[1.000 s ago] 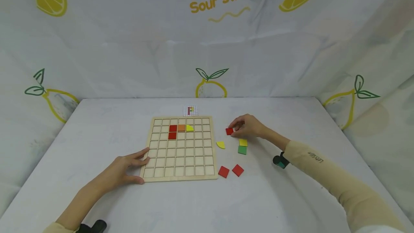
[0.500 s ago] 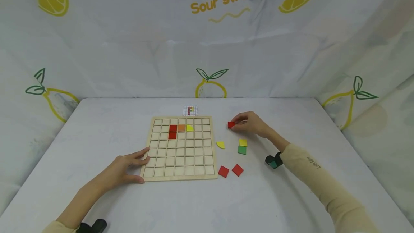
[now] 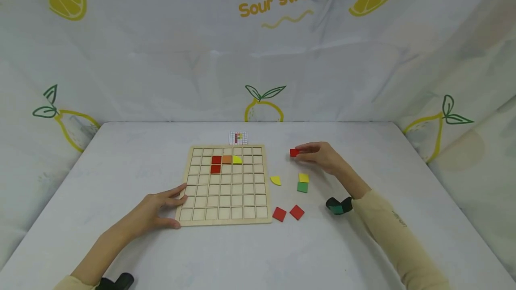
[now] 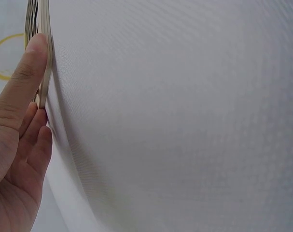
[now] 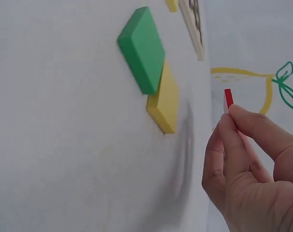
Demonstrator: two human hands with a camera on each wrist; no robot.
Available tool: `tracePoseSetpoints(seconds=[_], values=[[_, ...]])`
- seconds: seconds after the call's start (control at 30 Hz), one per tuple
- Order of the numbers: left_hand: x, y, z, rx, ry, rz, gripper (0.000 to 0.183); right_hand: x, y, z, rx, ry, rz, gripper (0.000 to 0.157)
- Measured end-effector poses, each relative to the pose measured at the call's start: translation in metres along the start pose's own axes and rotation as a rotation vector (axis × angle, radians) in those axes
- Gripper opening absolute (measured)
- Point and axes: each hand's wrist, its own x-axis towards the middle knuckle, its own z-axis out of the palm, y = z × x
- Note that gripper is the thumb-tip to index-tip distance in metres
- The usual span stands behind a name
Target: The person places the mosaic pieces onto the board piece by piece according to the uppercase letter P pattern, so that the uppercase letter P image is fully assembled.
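My left hand (image 3: 155,211) lies at the left edge of a wooden grid board (image 3: 231,189), its straight fingers touching that edge and its thumb by the near left corner. Two red square tiles (image 3: 216,169), an orange square (image 3: 227,159) and a yellow quarter-circle (image 3: 237,159) occupy cells in the upper part. My right hand (image 3: 322,158) pinches another red square tile (image 5: 229,97) between thumb and fingertips, beyond the board's right side. Below that hand sit a yellow square tile (image 3: 304,177) and a green square tile (image 3: 302,187), edge to edge.
To the right of the board lie a loose yellow quarter-circle (image 3: 276,180) and two red squares (image 3: 279,214). A small printed card with a coloured grid pattern (image 3: 238,138) rests behind the board. White lemon-print cloth (image 3: 181,79) rises behind the table.
My right hand has moved back and slightly to the right, carrying the pinched red tile. My left hand and the board have stayed put.
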Motion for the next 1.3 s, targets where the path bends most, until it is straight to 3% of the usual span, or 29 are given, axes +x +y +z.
tracePoseSetpoints(seconds=[0.2, 0.37, 0.87, 1.13, 1.3], values=[[0.001, -0.001, 0.002, -0.002, 0.005, 0.004, 0.069, -0.009, -0.005, -0.003, 0.139, 0.043, 0.051, 0.047], [0.001, -0.001, 0.002, -0.002, 0.01, 0.008, 0.069, -0.015, -0.009, 0.002, 0.189, 0.063, 0.049, 0.046], [0.001, -0.001, 0.002, 0.012, 0.013, 0.005, 0.068, -0.026, -0.023, 0.036, 0.189, 0.04, 0.025, 0.037], [0.0, 0.0, 0.002, 0.015, 0.009, -0.026, 0.068, -0.029, -0.029, 0.054, 0.195, -0.012, -0.017, 0.034], [0.001, 0.0, 0.002, 0.007, 0.001, -0.009, 0.069, -0.032, -0.034, 0.066, 0.245, -0.04, -0.039, 0.032]])
